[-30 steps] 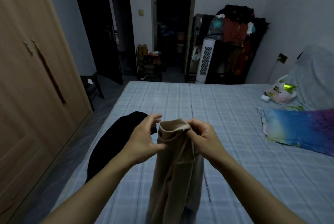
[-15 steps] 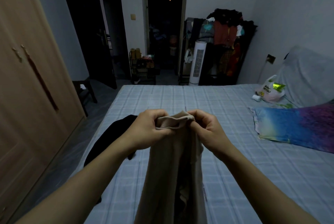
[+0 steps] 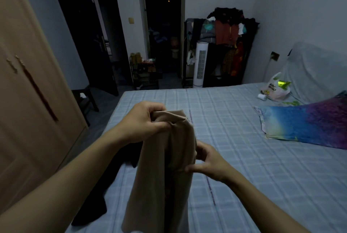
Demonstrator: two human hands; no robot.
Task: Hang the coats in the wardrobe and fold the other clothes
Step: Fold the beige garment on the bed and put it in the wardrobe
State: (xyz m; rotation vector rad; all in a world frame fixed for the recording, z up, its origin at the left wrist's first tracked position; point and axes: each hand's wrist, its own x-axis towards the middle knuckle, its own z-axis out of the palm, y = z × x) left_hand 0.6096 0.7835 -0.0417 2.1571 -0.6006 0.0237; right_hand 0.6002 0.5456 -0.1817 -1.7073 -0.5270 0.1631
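Beige garment (image 3: 169, 167) hangs vertical over the bed (image 3: 244, 157), held up in front of the person. Left hand (image 3: 144, 122) grips its top edge, fingers curled round the fabric. Right hand (image 3: 208, 163) lower, pinching the garment's side mid-length. Black garment (image 3: 97, 200) lies on bed's left edge, behind left forearm. Wardrobe (image 3: 28, 101) at left, doors closed.

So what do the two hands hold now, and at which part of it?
Both hold the beige garment. The left hand grips its bunched top edge; the right hand pinches its side lower down.
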